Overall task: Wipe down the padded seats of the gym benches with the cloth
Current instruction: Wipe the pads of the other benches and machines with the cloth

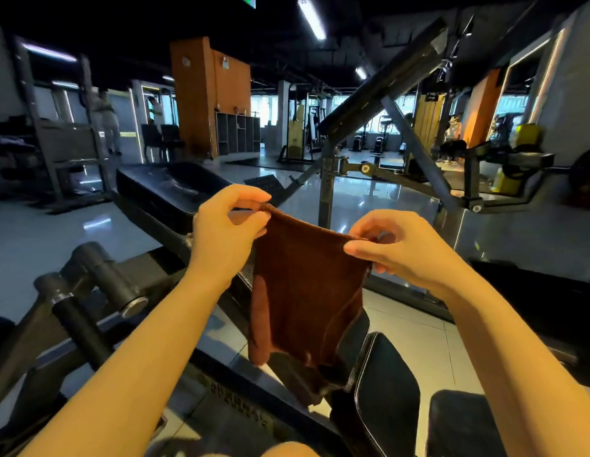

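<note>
I hold the cloth up in front of me — a brown, nappy terry piece hanging in soft folds. My left hand pinches its upper left corner between thumb and curled fingers; my right hand pinches the upper right corner the same way, so the hemmed top edge runs taut and slanting between them. The lower edge hangs loose and uneven, just above a black padded seat with a smooth, slightly glossy skin and rounded corners. Further off, past my left hand, lies another black pad, flat and rectangular, its surface streaked with shine. A dark steel frame slants overhead on the right. Round black rollers sit at lower left — pale glossy floor tiles show between the pieces.
</note>
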Available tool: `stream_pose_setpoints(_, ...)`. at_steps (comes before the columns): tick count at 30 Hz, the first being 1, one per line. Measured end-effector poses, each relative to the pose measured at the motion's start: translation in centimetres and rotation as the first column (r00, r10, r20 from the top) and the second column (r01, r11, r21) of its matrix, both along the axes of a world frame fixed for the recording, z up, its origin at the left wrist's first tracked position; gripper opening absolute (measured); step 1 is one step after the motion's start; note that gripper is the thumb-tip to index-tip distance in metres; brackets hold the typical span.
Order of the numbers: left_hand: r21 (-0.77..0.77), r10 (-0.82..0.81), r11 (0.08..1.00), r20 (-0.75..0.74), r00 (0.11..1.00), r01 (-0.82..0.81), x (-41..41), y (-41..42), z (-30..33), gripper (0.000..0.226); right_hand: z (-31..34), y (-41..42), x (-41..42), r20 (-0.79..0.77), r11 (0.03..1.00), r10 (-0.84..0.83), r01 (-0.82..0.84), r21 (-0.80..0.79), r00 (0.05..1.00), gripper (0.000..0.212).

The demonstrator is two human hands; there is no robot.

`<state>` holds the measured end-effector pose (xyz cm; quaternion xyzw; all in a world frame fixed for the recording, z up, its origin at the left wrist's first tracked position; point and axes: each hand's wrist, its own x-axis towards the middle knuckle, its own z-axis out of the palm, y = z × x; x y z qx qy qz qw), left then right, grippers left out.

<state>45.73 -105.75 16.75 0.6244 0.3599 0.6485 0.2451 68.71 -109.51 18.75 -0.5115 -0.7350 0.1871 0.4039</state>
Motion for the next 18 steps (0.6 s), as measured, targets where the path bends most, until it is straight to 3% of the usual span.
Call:
stream_pose_setpoints(5,-0.021,0.086,0.996,0.159,0.984,-0.083,-1.5,-0.4,0.0,0.031,0.4,-0.3,-3.9,-0.120,0.986,0.165,-0.165,0.005,0.979,0.008)
stream_pose_setpoints(9,0.068,0.172,0.980,0.185,0.968,-0.187,-2.8,0.6,2.2,0.032,0.4,0.6,-6.1,-0.201,0.987,0.153,-0.139,0.079,0.968,0.010)
stream_pose_setpoints(14,0.238,0.200,0.954,-0.051,0.979,-0.182,2.6,4.7,2.4,0.027,-2.3,1.0,-3.7,-0.239,0.991,-0.056,0.083,0.102,0.969,0.012)
stream_pose_setpoints(16,0.202,0.093,0.978,-0.169,0.981,-0.058,6.0,6.6,-0.1,0.025,-4.8,0.9,-2.1,-0.163,0.968,-0.209,0.227,0.105,0.964,0.014)
stream_pose_setpoints(18,0.062,-0.102,0.989,-0.393,0.914,0.137,8.8,7.8,-3.2,0.032,-7.8,0.8,-0.5,0.029,0.930,-0.364,0.362,0.062,0.931,0.014)
